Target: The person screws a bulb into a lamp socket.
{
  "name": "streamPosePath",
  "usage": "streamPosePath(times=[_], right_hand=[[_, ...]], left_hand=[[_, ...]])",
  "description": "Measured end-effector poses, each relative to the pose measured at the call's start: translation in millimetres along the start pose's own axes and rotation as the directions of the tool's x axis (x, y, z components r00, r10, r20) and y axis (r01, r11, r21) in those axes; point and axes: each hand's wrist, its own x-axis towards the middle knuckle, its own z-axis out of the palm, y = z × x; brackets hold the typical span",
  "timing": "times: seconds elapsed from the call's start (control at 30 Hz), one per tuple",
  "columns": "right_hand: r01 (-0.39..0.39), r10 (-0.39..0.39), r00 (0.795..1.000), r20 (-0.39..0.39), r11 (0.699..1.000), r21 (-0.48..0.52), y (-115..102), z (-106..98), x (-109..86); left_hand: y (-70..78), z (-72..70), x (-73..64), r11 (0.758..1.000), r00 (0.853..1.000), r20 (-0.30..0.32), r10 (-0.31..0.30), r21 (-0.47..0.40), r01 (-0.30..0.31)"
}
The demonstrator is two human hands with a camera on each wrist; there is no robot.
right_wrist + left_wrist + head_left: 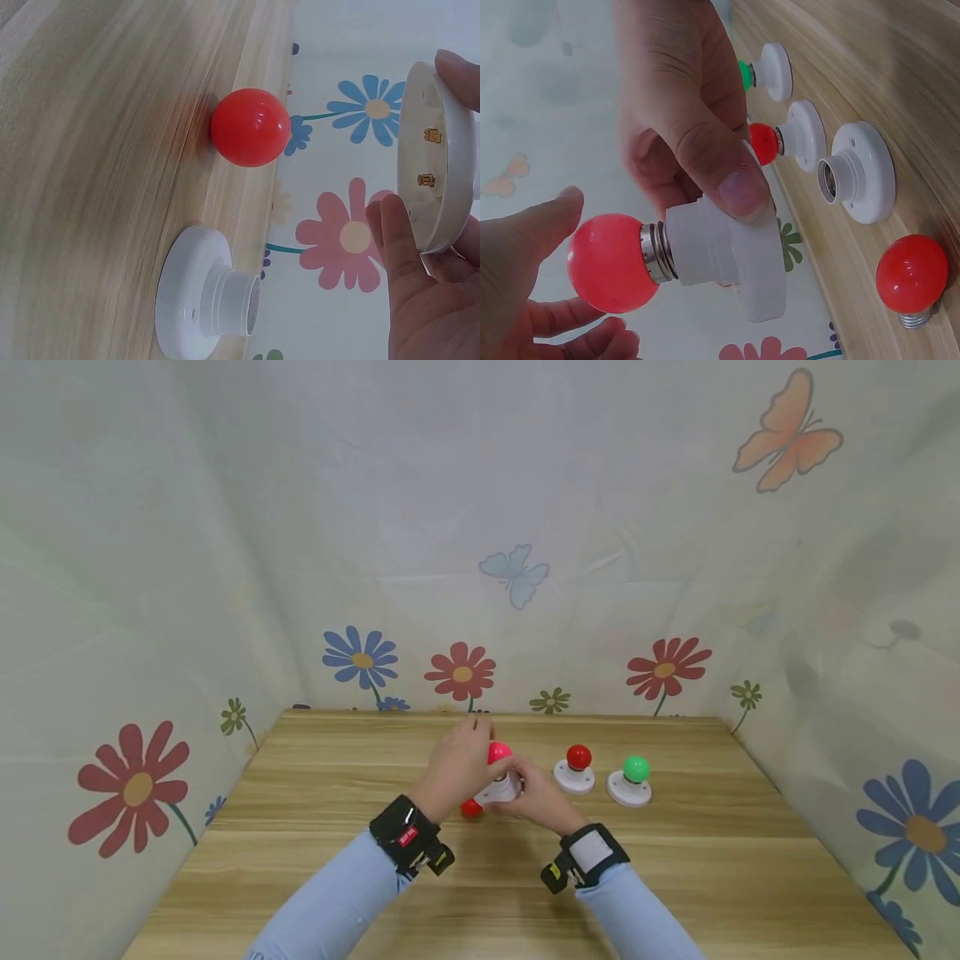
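My right hand [536, 797] grips a white lamp holder [756, 259] by its round base, raised above the table. Its thumb [742, 191] presses the rim in the left wrist view. A red bulb [611, 262] sits in the holder's neck, with part of its metal thread showing. My left hand [510, 262] is spread around that bulb; the thumb stands apart from the glass, and one finger reaches behind it, contact unclear. In the right wrist view the base's underside shows two brass terminals [427, 180].
A loose red bulb [911, 274] lies on the wooden table [337, 760] near a bulbless white lamp holder [870, 176]. Farther right stand a holder with a red bulb [579, 757] and one with a green bulb [637, 768]. A flower-printed cloth [405, 585] hangs behind.
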Motion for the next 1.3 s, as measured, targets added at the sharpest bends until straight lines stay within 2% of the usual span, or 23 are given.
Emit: streamPosePath(times=[0.37,0.63,0.73,0.87,1.03,1.13,1.3], right_hand=[[0.021,-0.021,1.0,0.003,1.0,-0.016,1,-1,0.1],[0.064,-0.064,0.998,0.001,0.998,-0.012,2,-3,-0.3],[0.059,-0.059,0.998,0.002,0.998,-0.003,3,-4,-1.4],[0.034,-0.034,0.999,0.003,0.999,0.009,4,-3,-1.8],[0.05,-0.05,0.999,-0.002,0.999,0.01,4,-2,-0.7],[0.065,-0.065,0.998,0.001,0.998,-0.003,5,-2,-0.1],[0.072,-0.072,0.997,0.015,0.997,0.007,4,-2,-0.5]], left_hand=[[3.1,2.1,-1.3,0.999,0.999,0.045,0.003,-0.053,-0.001],[6.9,-6.7,-1.3,0.988,0.987,0.155,0.045,-0.153,-0.021],[7.7,-7.9,-2.1,0.985,0.982,0.187,0.037,-0.175,-0.003],[7.2,-6.7,-3.6,0.986,0.989,0.145,0.005,-0.166,0.019],[8.2,-2.1,-5.3,0.999,0.999,0.051,0.0,-0.053,0.003],[8.4,0.3,-5.9,1.0,0.999,0.041,-0.002,-0.027,0.003],[7.9,1.2,-5.2,0.999,0.999,0.049,-0.01,-0.044,0.012]])
